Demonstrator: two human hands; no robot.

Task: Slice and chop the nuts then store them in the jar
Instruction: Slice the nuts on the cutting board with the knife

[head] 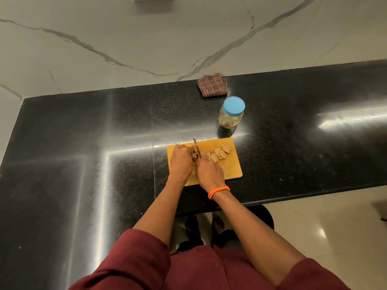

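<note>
Both hands worked over the cutting board (230,170): the left hand (181,162) curled around nuts (195,154), the right hand (209,171) gripped the knife (196,147).

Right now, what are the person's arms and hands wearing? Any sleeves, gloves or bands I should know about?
Both hands are bare, no gloves: the left hand and the right hand. The forearms are uncovered too. Dark red sleeves are pushed up near the elbows. The right wrist carries an orange band of doubled cord. No rings or watch are visible from this view.
</note>
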